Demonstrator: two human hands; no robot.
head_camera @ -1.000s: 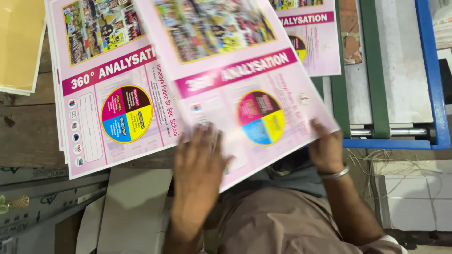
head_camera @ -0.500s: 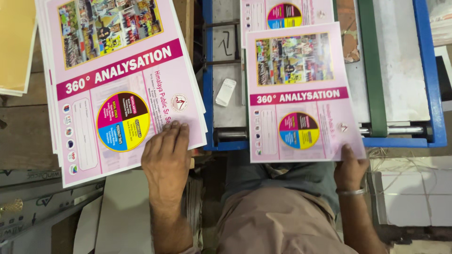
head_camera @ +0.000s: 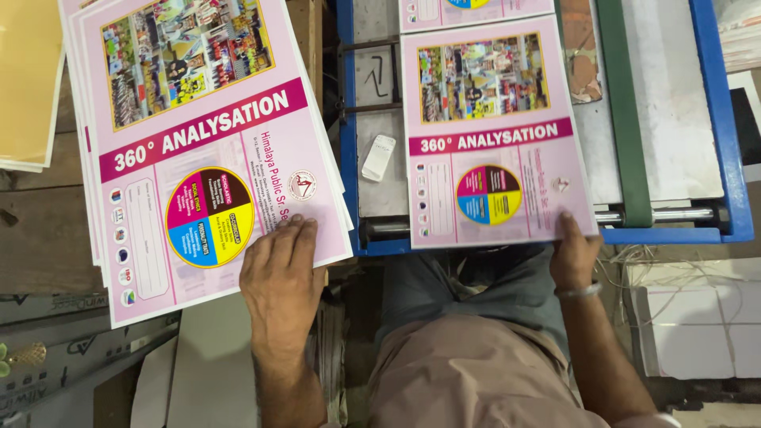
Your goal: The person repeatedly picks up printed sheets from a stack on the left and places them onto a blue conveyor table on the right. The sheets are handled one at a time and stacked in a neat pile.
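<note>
A stack of pink printed sheets (head_camera: pixel 198 143), each with a photo collage and a four-colour circle, lies at the left on a wooden surface. My left hand (head_camera: pixel 281 269) rests flat on the stack's lower right corner. One more pink sheet (head_camera: pixel 491 135) lies on the blue-framed machine bed (head_camera: pixel 713 119). My right hand (head_camera: pixel 572 255), with a metal bangle at the wrist, holds this sheet's lower right corner. Another pink sheet (head_camera: pixel 476 12) lies further up the bed, partly out of view.
A green belt (head_camera: pixel 626 111) runs along the machine bed beside a roller (head_camera: pixel 674 214). A small white block (head_camera: pixel 379 157) lies on the bed between the stack and the sheet. Yellow sheets (head_camera: pixel 28 79) sit at far left. Grey boards (head_camera: pixel 71 357) and white cards (head_camera: pixel 697 325) lie below.
The top sheet has gone off the stack to the right and now lies squarely on the machine bed, my right hand at its corner. My left hand stayed on the stack's corner.
</note>
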